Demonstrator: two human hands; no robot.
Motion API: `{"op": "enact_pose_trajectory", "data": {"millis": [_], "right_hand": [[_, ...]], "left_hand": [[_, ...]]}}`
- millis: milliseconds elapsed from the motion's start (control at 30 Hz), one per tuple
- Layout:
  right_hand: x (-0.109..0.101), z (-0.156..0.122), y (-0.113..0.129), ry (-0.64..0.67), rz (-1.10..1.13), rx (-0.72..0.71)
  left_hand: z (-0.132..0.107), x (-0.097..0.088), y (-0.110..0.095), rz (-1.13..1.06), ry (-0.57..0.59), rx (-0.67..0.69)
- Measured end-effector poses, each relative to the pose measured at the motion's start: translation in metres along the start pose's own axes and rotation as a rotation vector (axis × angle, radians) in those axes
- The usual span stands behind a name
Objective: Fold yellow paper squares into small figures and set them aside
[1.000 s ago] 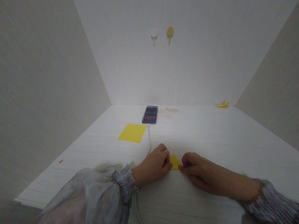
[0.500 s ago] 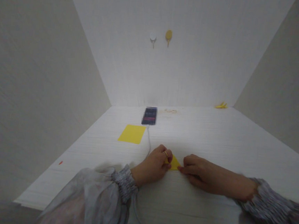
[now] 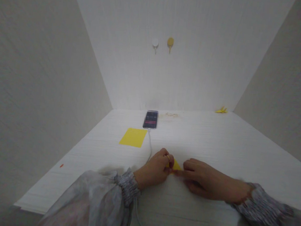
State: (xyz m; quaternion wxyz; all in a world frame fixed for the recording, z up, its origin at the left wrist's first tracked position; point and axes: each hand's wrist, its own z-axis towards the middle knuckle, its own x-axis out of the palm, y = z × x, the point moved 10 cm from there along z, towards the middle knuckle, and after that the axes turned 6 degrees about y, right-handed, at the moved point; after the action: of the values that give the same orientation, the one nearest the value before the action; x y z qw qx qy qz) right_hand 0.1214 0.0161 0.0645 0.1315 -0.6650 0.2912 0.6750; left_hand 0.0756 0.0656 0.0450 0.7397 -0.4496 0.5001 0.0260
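Note:
A small folded piece of yellow paper (image 3: 177, 165) lies on the white table, partly covered by my fingers. My left hand (image 3: 157, 166), with a ring on one finger, is closed on the paper's left part, fingertips and thumb pressing it down. From the right, my right hand (image 3: 205, 179) reaches in with its index finger stretched along the paper's near edge, the tip close to my left thumb. Its other fingers are loosely bent and do not grip the paper. A flat yellow square sheet (image 3: 133, 137) lies beyond my left hand.
A phone (image 3: 150, 119) with a blurred screen lies near the back wall, its white cable (image 3: 150, 144) running under my left arm. A folded yellow paper shape (image 3: 221, 110) sits in the back right corner. An orange scrap (image 3: 61, 165) lies at left. Two hooks (image 3: 170, 42) hang on the wall.
My right index finger has slid left along the paper's near edge, from its right corner toward my left thumb. My left hand stays in place. The view has tilted up slightly.

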Motion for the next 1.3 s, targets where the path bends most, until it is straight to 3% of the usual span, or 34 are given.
{"op": "enact_pose_trajectory", "data": {"millis": [300,600,1033,1300], "right_hand": [[0.008,0.006,0.002,-0.016,-0.147,-0.03],[0.007,-0.004,-0.011,0.005,0.004,0.023],[0.002,-0.004,-0.005,0.001,0.029,-0.001],[0.009,-0.006,-0.01,-0.001,0.009,-0.017]], "left_hand": [[0.0,-0.001,0.001,-0.047,0.0,-0.024],[0.0,0.005,0.006,-0.077,0.028,-0.032],[0.0,0.003,0.014,-0.045,-0.054,-0.068],[0.001,0.008,0.019,-0.179,0.012,-0.078]]}}
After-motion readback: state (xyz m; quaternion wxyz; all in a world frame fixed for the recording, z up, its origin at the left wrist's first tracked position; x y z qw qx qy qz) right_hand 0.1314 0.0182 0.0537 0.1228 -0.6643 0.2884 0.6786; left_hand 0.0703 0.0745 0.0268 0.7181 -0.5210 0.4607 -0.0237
